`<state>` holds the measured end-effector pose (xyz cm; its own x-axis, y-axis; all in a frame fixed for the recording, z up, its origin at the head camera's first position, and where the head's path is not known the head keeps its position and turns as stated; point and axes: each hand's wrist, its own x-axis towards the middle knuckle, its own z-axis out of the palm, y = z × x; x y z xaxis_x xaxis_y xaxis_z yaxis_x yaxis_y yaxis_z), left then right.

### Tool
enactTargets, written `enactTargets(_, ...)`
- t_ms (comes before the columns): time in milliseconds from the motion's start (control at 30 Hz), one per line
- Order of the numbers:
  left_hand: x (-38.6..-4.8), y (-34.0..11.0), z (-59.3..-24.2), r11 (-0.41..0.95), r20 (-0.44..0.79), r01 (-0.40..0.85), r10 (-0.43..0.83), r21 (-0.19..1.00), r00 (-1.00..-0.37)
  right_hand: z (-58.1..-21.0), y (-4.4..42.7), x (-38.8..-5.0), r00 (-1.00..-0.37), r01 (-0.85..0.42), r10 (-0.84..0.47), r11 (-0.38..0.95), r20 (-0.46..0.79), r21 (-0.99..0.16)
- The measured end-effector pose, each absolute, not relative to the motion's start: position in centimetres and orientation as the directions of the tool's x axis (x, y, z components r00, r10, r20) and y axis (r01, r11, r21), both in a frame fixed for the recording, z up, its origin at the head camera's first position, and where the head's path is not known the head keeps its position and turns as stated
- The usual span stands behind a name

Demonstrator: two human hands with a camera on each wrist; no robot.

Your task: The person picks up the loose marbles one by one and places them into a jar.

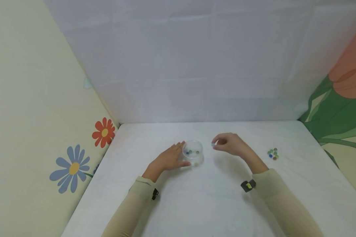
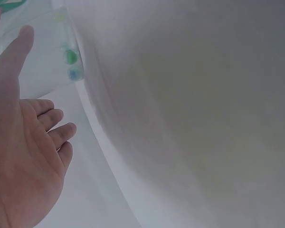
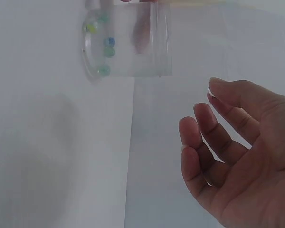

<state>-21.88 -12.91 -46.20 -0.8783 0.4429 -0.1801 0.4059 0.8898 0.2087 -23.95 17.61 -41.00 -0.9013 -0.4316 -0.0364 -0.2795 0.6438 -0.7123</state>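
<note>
A clear plastic jar (image 1: 192, 153) stands upright with several glass marbles (image 3: 110, 42) at its bottom, green, blue and yellowish. My left hand (image 1: 169, 159) is at the jar's left side, fingers fairly straight beside it and thumb reaching along its near side. In the left wrist view the left palm (image 2: 31, 156) faces the jar (image 2: 42, 52). To the right of the jar, my right hand (image 1: 229, 144) is raised above the table, pinching a small pale-blue marble (image 1: 213, 144) between thumb and forefinger. Most of that marble is hidden by the fingertips in the right wrist view.
Several loose marbles (image 1: 273, 154) lie in a cluster on the white-covered table (image 1: 192, 204), right of the right hand. A white sheet (image 1: 195, 65) hangs at the back. Walls with painted flowers (image 1: 74, 168) flank the table.
</note>
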Motion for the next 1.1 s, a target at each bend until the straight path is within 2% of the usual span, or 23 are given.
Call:
enactTargets(533,-22.1,-12.9,-46.5,0.883,-0.161,0.42,0.455,0.21,-0.876,-40.8,13.7,-24.8,-0.855,-0.369,-0.519,0.611,-0.002,-0.701)
enactTargets(1100,-21.9,-12.9,-46.5,0.89,-0.176,0.402,0.44,0.217,-0.881,-40.4,11.2,-25.2,-0.835,-0.388,-0.547,0.669,-0.066,-0.634)
